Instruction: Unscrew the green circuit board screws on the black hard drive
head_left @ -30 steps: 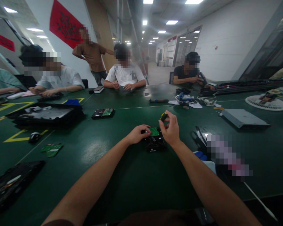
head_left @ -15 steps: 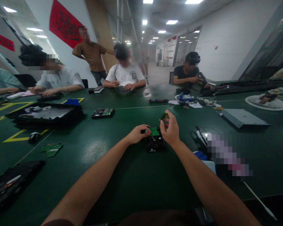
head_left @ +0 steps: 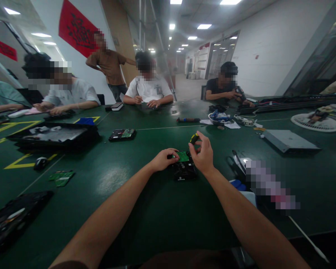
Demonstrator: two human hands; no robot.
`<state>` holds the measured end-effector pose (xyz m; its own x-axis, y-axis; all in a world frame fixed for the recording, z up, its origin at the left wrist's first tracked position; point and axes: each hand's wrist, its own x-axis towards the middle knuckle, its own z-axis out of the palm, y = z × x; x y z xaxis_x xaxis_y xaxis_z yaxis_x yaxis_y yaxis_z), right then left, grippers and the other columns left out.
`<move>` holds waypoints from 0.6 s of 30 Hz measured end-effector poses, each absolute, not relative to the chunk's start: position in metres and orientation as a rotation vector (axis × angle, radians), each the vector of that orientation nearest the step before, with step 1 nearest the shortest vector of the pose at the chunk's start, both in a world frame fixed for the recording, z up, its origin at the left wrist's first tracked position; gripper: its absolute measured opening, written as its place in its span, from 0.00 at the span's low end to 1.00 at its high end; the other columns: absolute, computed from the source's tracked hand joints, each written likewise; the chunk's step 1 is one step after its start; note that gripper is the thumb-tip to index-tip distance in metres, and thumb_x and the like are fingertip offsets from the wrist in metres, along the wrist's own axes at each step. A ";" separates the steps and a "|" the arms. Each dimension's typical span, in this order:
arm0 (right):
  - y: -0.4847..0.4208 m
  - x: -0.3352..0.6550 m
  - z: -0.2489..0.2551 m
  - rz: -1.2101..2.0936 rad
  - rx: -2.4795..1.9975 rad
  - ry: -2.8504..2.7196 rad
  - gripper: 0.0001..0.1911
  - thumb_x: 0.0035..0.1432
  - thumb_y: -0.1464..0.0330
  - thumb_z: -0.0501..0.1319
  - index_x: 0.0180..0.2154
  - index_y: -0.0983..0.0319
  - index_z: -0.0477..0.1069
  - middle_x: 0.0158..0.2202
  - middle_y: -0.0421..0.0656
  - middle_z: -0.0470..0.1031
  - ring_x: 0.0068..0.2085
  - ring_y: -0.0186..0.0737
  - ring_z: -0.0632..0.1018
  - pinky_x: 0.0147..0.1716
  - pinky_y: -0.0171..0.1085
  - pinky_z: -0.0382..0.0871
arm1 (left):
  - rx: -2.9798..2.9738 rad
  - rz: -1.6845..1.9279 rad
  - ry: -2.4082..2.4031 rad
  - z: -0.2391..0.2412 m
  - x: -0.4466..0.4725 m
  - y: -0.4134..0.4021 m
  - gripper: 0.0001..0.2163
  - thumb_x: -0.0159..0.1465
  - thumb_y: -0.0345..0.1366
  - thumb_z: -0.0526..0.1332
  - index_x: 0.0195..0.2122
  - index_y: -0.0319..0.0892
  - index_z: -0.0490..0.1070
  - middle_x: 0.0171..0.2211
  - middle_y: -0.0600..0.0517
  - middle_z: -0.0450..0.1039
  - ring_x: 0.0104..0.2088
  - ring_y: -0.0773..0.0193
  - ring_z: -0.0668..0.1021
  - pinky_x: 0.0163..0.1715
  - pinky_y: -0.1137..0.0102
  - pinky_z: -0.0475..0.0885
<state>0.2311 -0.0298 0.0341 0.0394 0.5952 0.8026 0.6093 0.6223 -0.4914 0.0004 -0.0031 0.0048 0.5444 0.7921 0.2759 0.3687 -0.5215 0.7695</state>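
Note:
A black hard drive (head_left: 184, 172) with a green circuit board (head_left: 184, 156) on its far part lies on the green table in front of me. My left hand (head_left: 165, 159) grips the drive's left edge, fingers closed and fingertips beside the board. Over the drive's far right corner, my right hand (head_left: 202, 154) pinches a screwdriver (head_left: 194, 138) by its yellow and black handle. The handle tilts; its shaft and tip are too dark and small to make out. Another hard drive (head_left: 122, 134) lies farther off, to the left.
Left are a black tray (head_left: 56, 136), a computer mouse (head_left: 40, 163), loose circuit boards (head_left: 62, 178) and a black device (head_left: 16, 216). Right are a grey metal box (head_left: 290, 140), a white fan grille (head_left: 315, 122) and a bowl (head_left: 220, 117). Several people sit or stand across the table.
My right hand has shifted slightly, and the screwdriver handle has tipped a little to the left. My left hand and the hard drive stay in place.

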 end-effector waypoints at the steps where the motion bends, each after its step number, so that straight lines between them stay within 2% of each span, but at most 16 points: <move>1: -0.030 0.231 0.034 -0.024 -1.021 -1.622 0.31 0.66 0.62 0.62 0.67 0.57 0.59 0.55 0.54 0.71 0.41 0.45 0.81 0.34 0.45 0.84 | 2.120 0.826 0.933 0.005 0.000 -0.003 0.05 0.66 0.35 0.67 0.41 0.43 0.80 0.57 0.44 0.75 0.60 0.53 0.75 0.65 0.53 0.65; 8: -0.028 0.231 0.030 0.089 -0.984 -1.650 0.32 0.69 0.64 0.59 0.70 0.57 0.54 0.59 0.55 0.72 0.45 0.47 0.82 0.35 0.44 0.84 | 2.119 0.823 0.928 0.004 0.000 -0.002 0.05 0.66 0.35 0.67 0.41 0.43 0.81 0.57 0.44 0.75 0.60 0.53 0.75 0.66 0.52 0.64; 12: -0.027 0.232 0.029 0.029 -0.994 -1.661 0.31 0.68 0.62 0.61 0.68 0.56 0.57 0.59 0.54 0.72 0.45 0.48 0.81 0.36 0.47 0.84 | 2.125 0.812 0.932 0.004 0.000 -0.002 0.05 0.66 0.35 0.67 0.41 0.43 0.81 0.58 0.44 0.74 0.60 0.53 0.75 0.65 0.52 0.64; 18: -0.027 0.232 0.029 0.057 -0.994 -1.678 0.32 0.68 0.63 0.59 0.70 0.56 0.54 0.60 0.55 0.72 0.47 0.49 0.81 0.39 0.48 0.84 | 2.133 0.830 0.921 0.007 0.001 -0.004 0.04 0.66 0.34 0.66 0.41 0.43 0.80 0.54 0.44 0.77 0.60 0.53 0.76 0.64 0.52 0.65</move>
<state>0.2321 -0.0268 0.0289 -0.0151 0.6277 0.7783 0.5733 0.6432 -0.5076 0.0013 -0.0037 0.0069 0.5504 0.7846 0.2853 0.3645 -0.5333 0.7634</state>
